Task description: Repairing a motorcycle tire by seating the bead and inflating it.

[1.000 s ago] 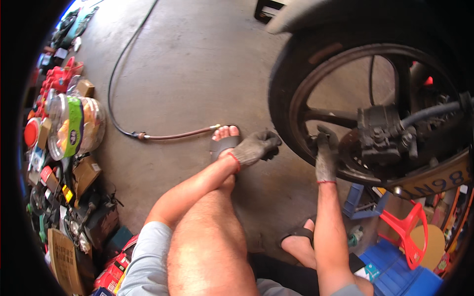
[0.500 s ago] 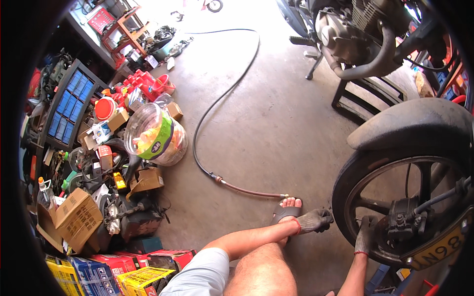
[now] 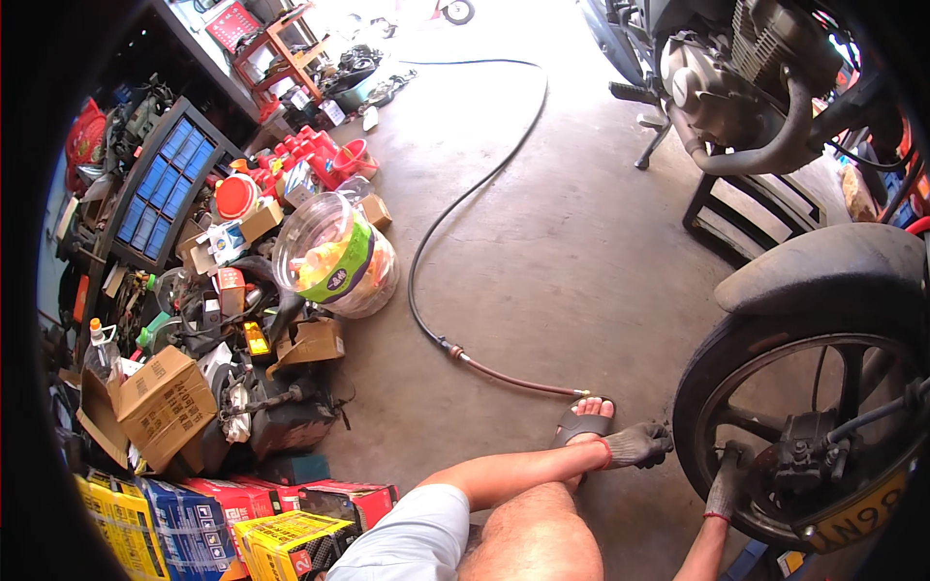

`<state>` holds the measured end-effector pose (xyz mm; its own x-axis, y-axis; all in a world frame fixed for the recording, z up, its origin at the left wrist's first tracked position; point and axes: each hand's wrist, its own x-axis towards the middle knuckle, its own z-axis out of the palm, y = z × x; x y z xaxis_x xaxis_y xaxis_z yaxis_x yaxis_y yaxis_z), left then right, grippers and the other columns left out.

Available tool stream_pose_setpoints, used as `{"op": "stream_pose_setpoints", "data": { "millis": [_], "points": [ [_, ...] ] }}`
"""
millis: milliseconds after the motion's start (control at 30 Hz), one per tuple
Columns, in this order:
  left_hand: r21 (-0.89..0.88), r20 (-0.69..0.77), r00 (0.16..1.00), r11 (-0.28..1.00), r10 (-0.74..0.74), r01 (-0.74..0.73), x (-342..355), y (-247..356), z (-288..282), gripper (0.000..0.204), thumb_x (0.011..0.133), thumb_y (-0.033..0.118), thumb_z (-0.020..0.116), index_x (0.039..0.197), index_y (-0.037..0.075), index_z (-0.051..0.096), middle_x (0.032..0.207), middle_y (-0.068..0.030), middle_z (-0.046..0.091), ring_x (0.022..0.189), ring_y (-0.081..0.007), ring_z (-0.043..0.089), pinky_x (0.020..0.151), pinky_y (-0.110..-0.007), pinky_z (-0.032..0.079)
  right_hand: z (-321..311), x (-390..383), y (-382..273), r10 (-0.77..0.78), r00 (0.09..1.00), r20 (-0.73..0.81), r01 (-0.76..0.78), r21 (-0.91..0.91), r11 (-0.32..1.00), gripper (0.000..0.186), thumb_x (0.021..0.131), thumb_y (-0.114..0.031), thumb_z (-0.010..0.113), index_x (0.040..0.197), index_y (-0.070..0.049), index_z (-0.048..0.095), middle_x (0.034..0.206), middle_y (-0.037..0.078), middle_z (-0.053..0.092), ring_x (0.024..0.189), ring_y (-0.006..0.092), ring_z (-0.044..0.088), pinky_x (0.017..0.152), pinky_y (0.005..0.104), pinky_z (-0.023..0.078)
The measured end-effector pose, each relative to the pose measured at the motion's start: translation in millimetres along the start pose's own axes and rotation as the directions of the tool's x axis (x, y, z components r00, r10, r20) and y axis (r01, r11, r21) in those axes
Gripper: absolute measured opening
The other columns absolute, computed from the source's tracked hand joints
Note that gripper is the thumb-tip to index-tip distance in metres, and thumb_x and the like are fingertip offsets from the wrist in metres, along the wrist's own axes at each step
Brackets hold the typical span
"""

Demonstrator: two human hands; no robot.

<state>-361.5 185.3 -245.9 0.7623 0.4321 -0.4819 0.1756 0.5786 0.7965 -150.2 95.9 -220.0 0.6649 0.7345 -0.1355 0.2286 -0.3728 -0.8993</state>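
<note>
The view has shifted: the motorcycle wheel (image 3: 751, 423) and both hands sit slightly lower and further right. At lower right, the gloved left hand (image 3: 639, 446) curls near the tyre (image 3: 692, 411), forearm (image 3: 518, 473) across the leg (image 3: 533, 531), probably for support; the right hand (image 3: 728, 480) reaches in beside the brake caliper (image 3: 809, 443). The hands are apart, their grip unclear. Left of centre, a clear plastic jar (image 3: 366, 292) contains orange and yellow pieces

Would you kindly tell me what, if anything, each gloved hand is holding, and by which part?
It cannot be told: the right hand is at the wheel, its grip unclear; the left hand is curled near the wheel, with no object discernible.
</note>
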Motion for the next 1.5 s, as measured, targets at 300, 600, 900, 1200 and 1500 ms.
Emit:
{"op": "stream_pose_setpoints", "data": {
  "millis": [300, 600, 900, 1200, 1500],
  "points": [
    [-0.007, -0.017, 1.000, 1.000, -0.013, 0.012, -2.9, 0.8, -0.5, 0.024, 0.091, 0.032, 0.053, 0.091, 0.008, 0.055, 0.071, 0.0005, 0.056, 0.058, -0.0092, 0.051, 0.051, -0.024, 0.042, -1.7, 5.7, 13.0, -0.131, 0.991, 0.010, 0.132, -0.107, 0.986, 0.016, 0.092, -0.017, 0.053, 0.097, -0.004, 0.061, 0.076, 0.000, 0.059, 0.070, 0.0085, 0.054, 0.063, 0.0228, 0.043],
    [-0.015, 0.001, 1.000, 1.000, -0.015, 0.015, -1.1, -0.1, -1.3, 0.023, 0.091, 0.031, 0.053, 0.090, 0.009, 0.054, 0.070, 0.0010, 0.054, 0.057, -0.0087, 0.049, 0.051, -0.024, 0.042, -4.6, 1.1, 0.1, 0.062, 0.997, 0.046, -0.058, -0.085, 0.995, 0.016, 0.093, -0.016, 0.052, 0.092, -0.001, 0.056, 0.081, 0.004, 0.056, 0.076, 0.0108, 0.052, 0.067, 0.0247, 0.043],
    [-0.013, 0.031, 0.999, 1.000, -0.009, 0.009, 2.0, -2.0, -1.5, 0.023, 0.091, 0.031, 0.054, 0.089, 0.009, 0.053, 0.069, 0.0018, 0.053, 0.057, -0.0079, 0.047, 0.050, -0.023, 0.040, -7.4, 4.5, 12.3, -0.052, 0.999, 0.008, 0.053, -0.090, 0.995, 0.018, 0.093, -0.020, 0.054, 0.091, -0.003, 0.062, 0.080, 0.001, 0.058, 0.071, 0.0092, 0.054, 0.065, 0.0235, 0.044],
    [0.002, 0.009, 1.000, 1.000, 0.009, -0.009, 0.6, -0.8, 0.8, 0.023, 0.091, 0.030, 0.053, 0.088, 0.008, 0.053, 0.069, 0.0012, 0.053, 0.057, -0.0086, 0.048, 0.051, -0.024, 0.040, -6.2, 4.0, 7.9, -0.033, 0.999, 0.019, 0.034, -0.060, 0.998, 0.017, 0.092, -0.019, 0.055, 0.092, -0.003, 0.062, 0.079, 0.000, 0.057, 0.072, 0.0094, 0.053, 0.065, 0.0243, 0.043],
    [-0.016, -0.036, 0.999, 0.999, 0.036, -0.037, -2.4, 4.0, 5.4, 0.023, 0.090, 0.026, 0.051, 0.075, 0.010, 0.049, 0.061, 0.0013, 0.051, 0.051, -0.0097, 0.046, 0.046, -0.026, 0.037, -6.9, 2.2, -10.5, -0.072, 0.997, 0.040, 0.078, -0.199, 0.977, 0.015, 0.092, -0.017, 0.055, 0.091, -0.003, 0.061, 0.079, 0.001, 0.057, 0.071, 0.0081, 0.052, 0.065, 0.0237, 0.042]
  ]
}}
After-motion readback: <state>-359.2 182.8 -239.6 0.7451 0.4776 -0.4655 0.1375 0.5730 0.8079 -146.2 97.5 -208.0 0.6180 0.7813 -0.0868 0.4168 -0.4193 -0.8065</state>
